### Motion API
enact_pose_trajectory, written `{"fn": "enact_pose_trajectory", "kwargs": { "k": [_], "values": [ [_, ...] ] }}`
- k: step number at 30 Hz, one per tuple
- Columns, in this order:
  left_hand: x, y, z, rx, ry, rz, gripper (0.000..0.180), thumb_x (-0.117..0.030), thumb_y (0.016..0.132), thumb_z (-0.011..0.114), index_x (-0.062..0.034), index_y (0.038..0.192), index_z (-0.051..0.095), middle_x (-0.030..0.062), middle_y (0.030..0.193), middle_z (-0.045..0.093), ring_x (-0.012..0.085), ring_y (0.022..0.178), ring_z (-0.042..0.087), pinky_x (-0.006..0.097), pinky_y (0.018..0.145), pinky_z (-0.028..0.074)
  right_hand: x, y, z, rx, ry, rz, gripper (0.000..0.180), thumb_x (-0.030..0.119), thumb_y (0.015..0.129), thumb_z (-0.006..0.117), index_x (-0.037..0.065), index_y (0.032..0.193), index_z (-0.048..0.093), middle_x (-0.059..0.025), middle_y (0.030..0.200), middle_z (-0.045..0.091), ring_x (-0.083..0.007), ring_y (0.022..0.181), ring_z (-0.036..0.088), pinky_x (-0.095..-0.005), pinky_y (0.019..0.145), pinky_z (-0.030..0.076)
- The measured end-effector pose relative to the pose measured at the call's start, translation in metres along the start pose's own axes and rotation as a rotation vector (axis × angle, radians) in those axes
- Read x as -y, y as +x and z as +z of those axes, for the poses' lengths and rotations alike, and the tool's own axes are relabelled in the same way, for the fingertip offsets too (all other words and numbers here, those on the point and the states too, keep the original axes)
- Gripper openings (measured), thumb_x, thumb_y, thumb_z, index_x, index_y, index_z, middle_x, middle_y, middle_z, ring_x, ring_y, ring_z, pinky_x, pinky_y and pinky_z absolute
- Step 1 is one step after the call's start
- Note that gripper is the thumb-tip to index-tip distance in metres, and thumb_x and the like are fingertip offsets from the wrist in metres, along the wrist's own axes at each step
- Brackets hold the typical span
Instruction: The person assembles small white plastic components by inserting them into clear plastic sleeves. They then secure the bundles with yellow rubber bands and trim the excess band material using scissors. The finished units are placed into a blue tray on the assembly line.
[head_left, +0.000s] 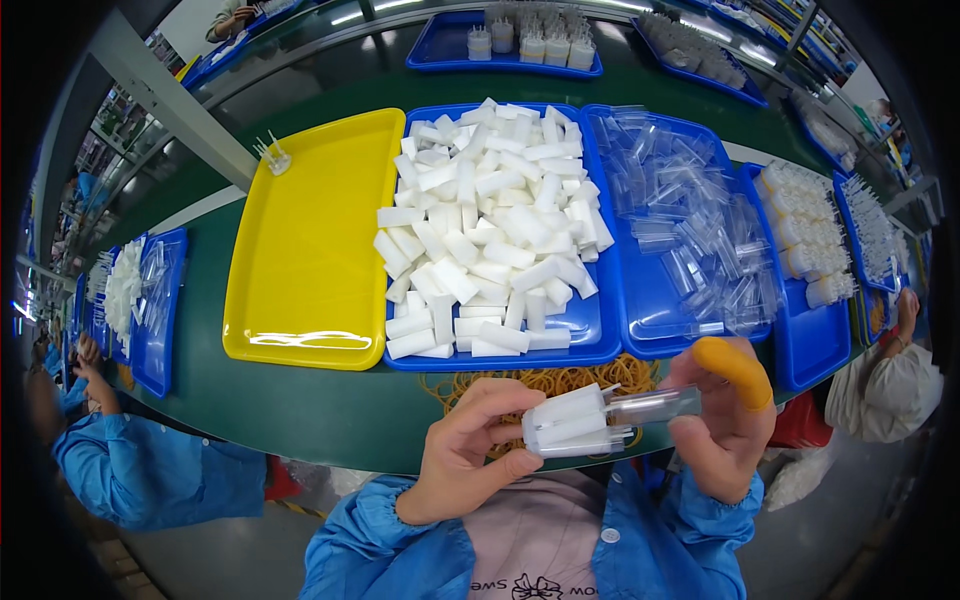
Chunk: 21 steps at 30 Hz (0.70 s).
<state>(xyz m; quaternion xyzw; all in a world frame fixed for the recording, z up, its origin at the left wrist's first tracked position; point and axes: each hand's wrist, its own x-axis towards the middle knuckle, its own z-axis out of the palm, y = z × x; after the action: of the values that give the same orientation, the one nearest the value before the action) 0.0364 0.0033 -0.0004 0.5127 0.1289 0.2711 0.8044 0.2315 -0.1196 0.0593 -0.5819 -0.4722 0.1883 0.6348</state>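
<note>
My left hand (465,450) is closed round a bundle of white foam blocks (568,418) with thin white prongs sticking out toward the right. A clear piece covers the bundle's lower block. My right hand (725,450), with an orange finger cot (738,370) on one finger, pinches a clear plastic sleeve (655,405). The sleeve's left end meets the upper part of the bundle; how far it overlaps a prong I cannot tell. Both hands are in front of my body, just below the table's near edge.
A yellow tray (305,260) holds one white pronged base (272,155). Beside it, a blue tray (400,352) is heaped with foam blocks, and another blue tray (650,335) with clear sleeves. Rubber bands (560,382) lie nearest me. More filled trays and other people surround the table.
</note>
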Motion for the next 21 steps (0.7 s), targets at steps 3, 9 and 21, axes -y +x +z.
{"fn": "enact_pose_trajectory", "kwargs": {
  "k": [3, 9, 21],
  "values": [
    [-0.002, -0.001, 0.003, -0.008, 0.099, 0.033, 0.049, 0.004, 0.077, 0.068, 0.0019, 0.123, 0.051, 0.0113, 0.118, 0.043, 0.0208, 0.113, 0.048, 0.034, 0.098, 0.045, -0.002, -0.003, 0.003, 0.019, 0.118, 0.080, 0.054, -0.002, 0.072, 0.066, -0.005, 0.123, 0.048, -0.0153, 0.099, 0.059, -0.0206, 0.091, 0.059, -0.0318, 0.084, 0.048],
    [-0.017, -0.003, 0.009, 0.010, 0.621, 0.176, 0.050, -0.004, 0.076, 0.072, 0.0015, 0.123, 0.054, 0.0127, 0.112, 0.044, 0.0195, 0.097, 0.052, 0.028, 0.081, 0.047, -0.004, -0.002, 0.003, 0.001, 0.360, 0.178, 0.059, -0.004, 0.073, 0.066, -0.005, 0.127, 0.042, -0.0166, 0.100, 0.059, -0.0211, 0.094, 0.060, -0.0338, 0.086, 0.048],
    [-0.026, 0.002, 0.013, 0.110, 0.758, 0.257, 0.040, 0.000, 0.076, 0.067, 0.0005, 0.116, 0.061, 0.0118, 0.105, 0.041, 0.0208, 0.091, 0.052, 0.029, 0.076, 0.047, 0.001, -0.007, 0.009, -0.012, 0.236, 0.110, 0.043, -0.006, 0.076, 0.066, -0.005, 0.116, 0.050, -0.0183, 0.101, 0.061, -0.0244, 0.094, 0.063, -0.0357, 0.085, 0.051]
  ]
}}
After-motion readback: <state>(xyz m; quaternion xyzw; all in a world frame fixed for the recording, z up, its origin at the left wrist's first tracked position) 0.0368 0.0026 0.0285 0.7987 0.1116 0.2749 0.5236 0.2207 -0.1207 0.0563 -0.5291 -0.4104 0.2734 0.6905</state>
